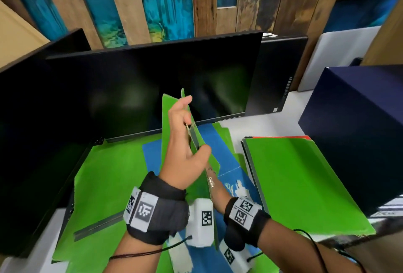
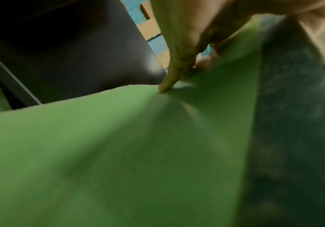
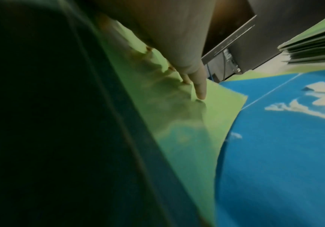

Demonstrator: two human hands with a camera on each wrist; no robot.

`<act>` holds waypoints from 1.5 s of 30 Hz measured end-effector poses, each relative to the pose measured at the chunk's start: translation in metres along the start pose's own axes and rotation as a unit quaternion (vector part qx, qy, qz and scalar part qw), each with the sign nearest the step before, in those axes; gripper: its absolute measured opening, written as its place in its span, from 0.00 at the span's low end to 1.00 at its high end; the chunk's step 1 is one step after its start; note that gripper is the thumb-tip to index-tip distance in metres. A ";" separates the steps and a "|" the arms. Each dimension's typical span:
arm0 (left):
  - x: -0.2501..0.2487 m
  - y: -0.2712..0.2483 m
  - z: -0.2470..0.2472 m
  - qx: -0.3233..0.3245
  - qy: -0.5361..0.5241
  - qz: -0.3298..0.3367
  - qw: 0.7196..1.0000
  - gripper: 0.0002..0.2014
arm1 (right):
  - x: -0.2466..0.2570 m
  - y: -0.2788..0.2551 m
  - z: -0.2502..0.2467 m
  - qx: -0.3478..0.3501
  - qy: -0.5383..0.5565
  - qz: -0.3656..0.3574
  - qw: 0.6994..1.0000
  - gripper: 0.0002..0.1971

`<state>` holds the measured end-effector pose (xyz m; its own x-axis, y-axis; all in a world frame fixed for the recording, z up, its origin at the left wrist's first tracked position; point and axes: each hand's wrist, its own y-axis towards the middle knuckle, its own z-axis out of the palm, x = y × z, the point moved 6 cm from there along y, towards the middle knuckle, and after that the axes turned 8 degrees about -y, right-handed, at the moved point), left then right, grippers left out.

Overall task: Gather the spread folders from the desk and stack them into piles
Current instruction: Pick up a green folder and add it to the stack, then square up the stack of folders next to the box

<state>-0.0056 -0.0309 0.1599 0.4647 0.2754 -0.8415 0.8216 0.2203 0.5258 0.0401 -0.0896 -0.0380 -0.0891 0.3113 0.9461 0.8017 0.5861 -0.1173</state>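
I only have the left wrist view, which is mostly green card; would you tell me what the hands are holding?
Observer: Both hands hold green folders upright on edge; the left hand grips them from the left.
Operator: Where is the right hand?
Observer: The right hand lies flat on their far side.
Operator: Is a pile started?
Observer: Yes, a green-topped pile sits to the right, beside a navy box.

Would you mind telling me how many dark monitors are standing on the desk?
3: a left monitor angled at the edge, a middle monitor straight ahead behind the held folders, and a right monitor partly hidden behind the middle one. More may lie out of view.
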 end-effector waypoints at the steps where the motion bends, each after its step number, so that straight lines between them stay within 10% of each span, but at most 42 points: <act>1: -0.011 0.001 0.002 0.004 -0.035 0.006 0.999 0.24 | 0.008 0.002 -0.008 -0.017 0.037 -0.005 0.999 0.31; 9: -0.041 0.001 0.011 0.088 -0.175 -0.007 0.981 0.26 | 0.032 0.028 -0.095 -0.194 0.090 -0.053 0.975 0.53; 14: -0.044 0.013 -0.002 0.048 -0.196 -0.009 0.979 0.28 | 0.026 0.034 -0.155 -0.259 0.108 -0.066 0.958 0.45; 23: 0.044 0.039 -0.013 -0.243 -0.092 -0.122 0.958 0.12 | 0.008 0.007 -0.223 -0.358 -0.054 0.059 0.930 0.32; 26: 0.077 0.034 0.022 -0.156 0.033 -0.191 0.969 0.14 | -0.010 -0.003 -0.240 -0.362 -0.100 0.140 0.916 0.33; 31: 0.133 0.019 0.081 -0.052 0.049 -0.281 0.957 0.22 | -0.065 -0.013 -0.258 -0.320 -0.175 0.237 0.900 0.67; 38: 0.212 -0.011 0.155 0.178 0.085 -0.413 0.889 0.34 | -0.093 -0.048 -0.295 -0.327 -0.351 0.414 0.773 0.48; 45: 0.225 -0.046 0.196 0.321 0.269 -0.305 0.855 0.44 | -0.129 -0.033 -0.264 -0.108 -0.389 0.446 0.799 0.51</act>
<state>0.1259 -0.1621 -0.0776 -0.1930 0.7211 -0.6654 0.9490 -0.0352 -0.3134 0.1809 -0.3468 -0.0767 0.3014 0.9530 0.0314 0.8277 -0.2451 -0.5049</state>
